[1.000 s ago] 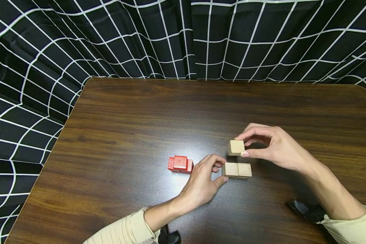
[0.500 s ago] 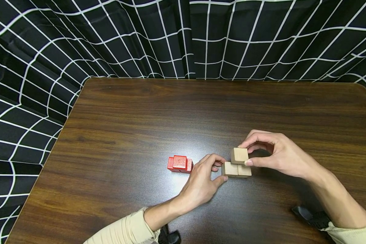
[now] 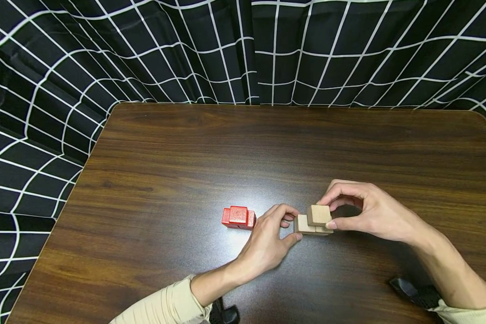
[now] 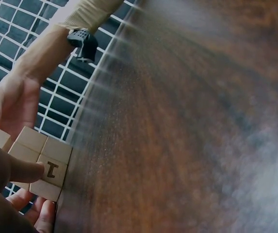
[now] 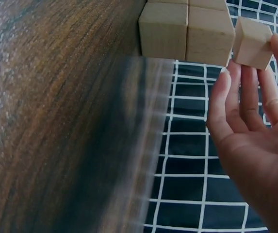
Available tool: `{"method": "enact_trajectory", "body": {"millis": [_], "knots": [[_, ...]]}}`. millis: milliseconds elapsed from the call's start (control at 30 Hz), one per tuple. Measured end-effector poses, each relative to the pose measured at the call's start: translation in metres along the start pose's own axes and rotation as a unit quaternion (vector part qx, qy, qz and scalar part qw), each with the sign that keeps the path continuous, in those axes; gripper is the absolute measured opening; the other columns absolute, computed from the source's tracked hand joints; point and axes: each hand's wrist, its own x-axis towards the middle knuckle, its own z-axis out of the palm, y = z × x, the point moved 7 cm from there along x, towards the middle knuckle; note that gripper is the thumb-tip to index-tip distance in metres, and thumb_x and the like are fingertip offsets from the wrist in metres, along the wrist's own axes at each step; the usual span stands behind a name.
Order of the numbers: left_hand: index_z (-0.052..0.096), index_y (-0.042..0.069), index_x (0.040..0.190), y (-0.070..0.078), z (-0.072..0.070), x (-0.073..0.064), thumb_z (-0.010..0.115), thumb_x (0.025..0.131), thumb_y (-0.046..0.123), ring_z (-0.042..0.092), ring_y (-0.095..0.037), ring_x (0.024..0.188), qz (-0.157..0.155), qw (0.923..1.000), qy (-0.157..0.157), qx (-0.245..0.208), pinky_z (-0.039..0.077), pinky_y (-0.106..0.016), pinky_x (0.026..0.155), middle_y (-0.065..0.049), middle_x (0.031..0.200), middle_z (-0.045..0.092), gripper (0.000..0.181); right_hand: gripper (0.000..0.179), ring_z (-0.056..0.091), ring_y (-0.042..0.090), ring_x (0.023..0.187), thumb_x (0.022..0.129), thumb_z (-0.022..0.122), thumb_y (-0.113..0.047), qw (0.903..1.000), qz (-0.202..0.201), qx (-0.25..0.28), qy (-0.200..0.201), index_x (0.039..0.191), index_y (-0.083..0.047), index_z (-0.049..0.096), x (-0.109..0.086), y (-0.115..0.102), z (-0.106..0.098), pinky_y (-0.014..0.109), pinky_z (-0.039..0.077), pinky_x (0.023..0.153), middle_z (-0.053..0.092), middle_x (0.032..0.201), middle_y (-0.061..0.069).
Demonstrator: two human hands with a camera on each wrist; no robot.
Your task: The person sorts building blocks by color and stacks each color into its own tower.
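My right hand [image 3: 374,216] pinches a plain wooden cube [image 3: 319,215] between thumb and fingers. In the head view this cube overlaps the right half of a small stack of wooden blocks [image 3: 303,226]. The right wrist view shows the pinched cube [image 5: 253,44] just beyond the stack's upper blocks [image 5: 164,31], with the fingertips below it. My left hand [image 3: 267,240] grips the left end of the stack, thumb on the near side and fingers on the far side. One stacked block [image 4: 55,170] carries a dark letter I, partly behind the left thumb in the left wrist view.
To the left of the left hand stands a small group of red blocks [image 3: 239,217], one raised above the others. Everything rests on a dark wood-grain table [image 3: 166,157]. A black curtain [image 3: 186,49] with white grid lines hangs behind and at the left.
My right hand has brought the wooden cube nearer to me and slightly right, from behind the stack to over its right half. The left hand keeps its place on the stack.
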Motion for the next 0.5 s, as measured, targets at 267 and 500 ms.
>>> {"method": "enact_trajectory", "body": {"millis": [267, 500], "knots": [[0.062, 0.02, 0.118, 0.0006, -0.0002, 0.0001, 0.081, 0.083, 0.013, 0.061, -0.004, 0.097, -0.001, 1.0, 0.001, -0.004, 0.05, -0.019, 0.088, 0.008, 0.116, 0.063, 0.04, 0.041, 0.065, 0.016, 0.095, 0.076, 0.081, 0.006, 0.9999, -0.007, -0.012, -0.005, 0.108, -0.016, 0.068, -0.0027, 0.0014, 0.0039, 0.021, 0.053, 0.088, 0.065, 0.105, 0.001], [0.062, 0.02, 0.118, 0.0011, -0.0012, 0.0, 0.081, 0.083, 0.013, 0.061, -0.005, 0.097, 0.004, 1.0, 0.004, -0.001, 0.05, -0.018, 0.087, 0.007, 0.117, 0.063, 0.04, 0.04, 0.065, 0.016, 0.093, 0.076, 0.083, 0.003, 0.9998, -0.007, -0.017, -0.003, 0.108, -0.017, 0.068, -0.0045, 0.0025, 0.0072, 0.022, 0.052, 0.087, 0.065, 0.104, 0.0]]}}
